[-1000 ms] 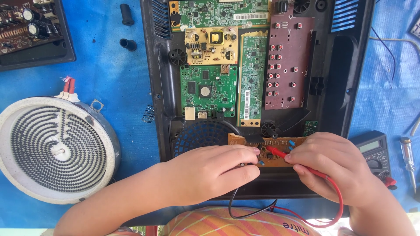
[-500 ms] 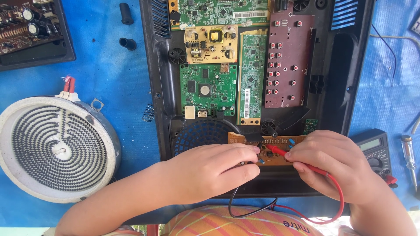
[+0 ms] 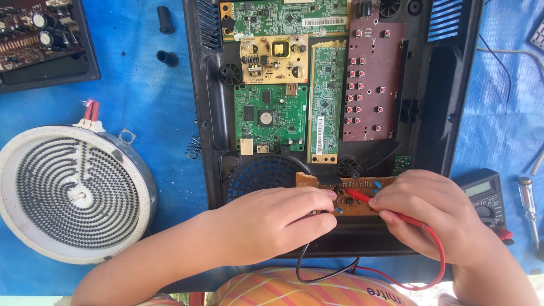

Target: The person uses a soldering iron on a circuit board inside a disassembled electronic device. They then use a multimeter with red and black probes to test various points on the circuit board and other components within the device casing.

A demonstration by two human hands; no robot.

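While both hands work at the near edge of the open black casing [image 3: 211, 141], left hand [image 3: 277, 224] is curled around a black probe, mostly hidden, black lead [image 3: 323, 276] trailing out below. Right hand [image 3: 433, 212] pinches the red probe [image 3: 358, 195], tip on the small brown board [image 3: 345, 195]. Further in, the casing holds a green board [image 3: 271, 118], yellow board [image 3: 275, 58] and maroon button board [image 3: 374, 79]. Multimeter [image 3: 484, 198] sits on the blue bench [image 3: 141, 102] just right; round heating coil [image 3: 71, 192] left.

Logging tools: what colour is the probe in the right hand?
Red probe, with a red lead; head view.
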